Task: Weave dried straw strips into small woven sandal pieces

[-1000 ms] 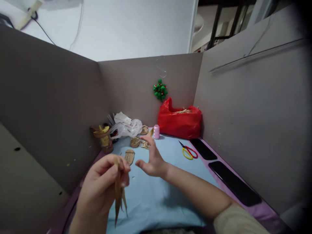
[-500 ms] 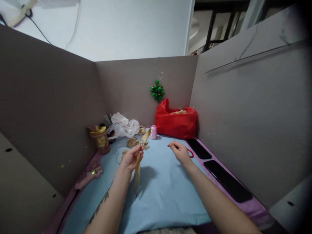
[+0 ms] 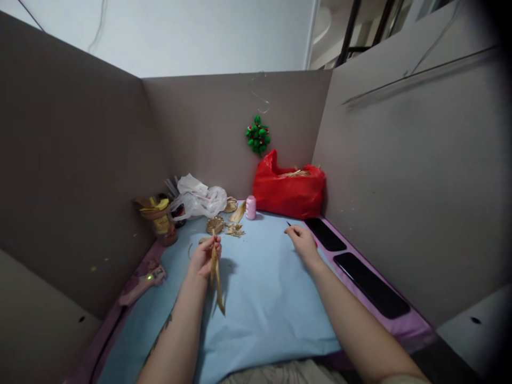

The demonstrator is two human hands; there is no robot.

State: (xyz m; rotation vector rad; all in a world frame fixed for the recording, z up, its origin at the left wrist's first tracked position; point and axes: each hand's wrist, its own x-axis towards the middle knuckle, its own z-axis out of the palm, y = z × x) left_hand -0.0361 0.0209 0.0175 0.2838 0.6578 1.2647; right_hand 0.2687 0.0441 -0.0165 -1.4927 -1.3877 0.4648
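My left hand (image 3: 206,256) pinches a bundle of dry, tan husk strips (image 3: 216,285) near its top. The strips hang below the fingers over the light blue cloth. My right hand (image 3: 303,242), to the right, has its fingers closed around what look like red-handled scissors. A dark pointed tip (image 3: 288,224) shows beyond the fingertips and a bit of red handle (image 3: 316,244) behind the hand; the rest is hidden. Just beyond my left hand lie a round woven coil (image 3: 215,225) and small husk scraps (image 3: 234,230).
A red bag (image 3: 288,193) of straw and a pink thread spool (image 3: 250,208) stand at the back. White plastic bags (image 3: 200,200), a tool holder (image 3: 160,221) and a lit pink glue gun (image 3: 144,282) are left. Two black phones (image 3: 372,285) lie right. Grey panels surround the table.
My left hand has moved left with the hanging strips. My right hand has shifted slightly right and away, and a dark tip now shows past its fingers. The camera view has tilted down.
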